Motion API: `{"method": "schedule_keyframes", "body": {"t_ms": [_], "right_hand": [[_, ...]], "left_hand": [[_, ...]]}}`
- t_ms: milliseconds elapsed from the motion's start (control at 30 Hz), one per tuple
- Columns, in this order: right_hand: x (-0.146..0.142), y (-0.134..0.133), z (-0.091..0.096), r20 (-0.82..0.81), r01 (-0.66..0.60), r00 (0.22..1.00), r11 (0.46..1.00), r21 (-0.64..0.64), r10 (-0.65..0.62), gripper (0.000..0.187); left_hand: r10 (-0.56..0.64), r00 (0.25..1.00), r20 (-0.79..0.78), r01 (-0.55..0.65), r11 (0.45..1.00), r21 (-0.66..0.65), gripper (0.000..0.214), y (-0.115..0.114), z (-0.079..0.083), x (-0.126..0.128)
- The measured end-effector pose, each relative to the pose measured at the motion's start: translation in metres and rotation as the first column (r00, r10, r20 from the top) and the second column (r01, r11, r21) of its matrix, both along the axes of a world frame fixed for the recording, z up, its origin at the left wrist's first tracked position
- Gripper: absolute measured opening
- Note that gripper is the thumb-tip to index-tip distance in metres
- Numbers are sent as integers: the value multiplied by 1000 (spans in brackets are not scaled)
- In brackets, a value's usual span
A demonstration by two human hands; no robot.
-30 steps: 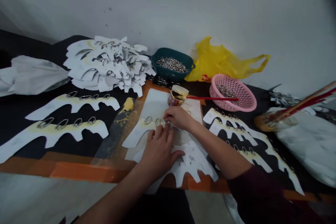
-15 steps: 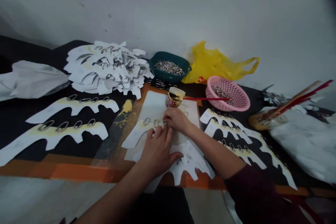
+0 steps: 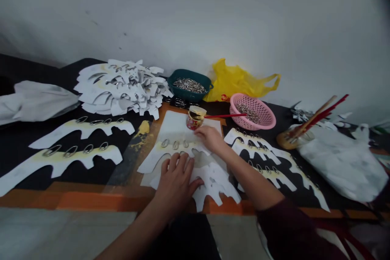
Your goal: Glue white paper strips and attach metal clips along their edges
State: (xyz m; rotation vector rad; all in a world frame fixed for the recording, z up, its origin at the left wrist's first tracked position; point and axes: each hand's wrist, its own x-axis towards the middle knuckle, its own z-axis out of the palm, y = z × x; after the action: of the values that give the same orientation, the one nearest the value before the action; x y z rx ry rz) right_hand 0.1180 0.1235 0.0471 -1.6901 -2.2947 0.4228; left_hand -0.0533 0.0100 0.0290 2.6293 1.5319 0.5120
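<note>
Under the hands, the ringed white cutout rises toward the right.

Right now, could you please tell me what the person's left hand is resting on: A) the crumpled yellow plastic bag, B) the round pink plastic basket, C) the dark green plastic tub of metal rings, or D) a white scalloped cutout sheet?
D: the left hand lies spread flat on the white scalloped cutout sheet.

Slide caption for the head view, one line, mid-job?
Bare left hand and right hand rest on a white scalloped cutout set with silver oval rings.
</note>
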Motion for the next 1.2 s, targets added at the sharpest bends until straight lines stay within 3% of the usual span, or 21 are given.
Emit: {"method": "schedule_keyframes", "body": {"t_ms": [133,300,500,767,967,1200], "right_hand": [[35,2,-5,16,226,974,974,27,-226,19],[50,14,-18,-35,244,969,969,-29,-245,14],[47,12,-12,-179,108,975,987,-116,-128,11],[17,7,3,-253,-161,961,972,-173,114,17],[12,16,-7,-228,-185,964,963,-196,139,5],[5,14,-10,-167,-159,977,973,-168,131,8]], "left_hand": [[-44,999,5,44,998,-35,51,-2,-4,8],[-86,996,-22,84,993,-86,56,11,-1,26],[-108,994,-33,103,987,-126,58,21,2,33],[-93,995,-18,91,990,-107,57,20,-3,35],[-99,995,-18,95,985,-145,59,21,1,34],[-122,993,1,120,975,-185,62,22,2,33]]}}
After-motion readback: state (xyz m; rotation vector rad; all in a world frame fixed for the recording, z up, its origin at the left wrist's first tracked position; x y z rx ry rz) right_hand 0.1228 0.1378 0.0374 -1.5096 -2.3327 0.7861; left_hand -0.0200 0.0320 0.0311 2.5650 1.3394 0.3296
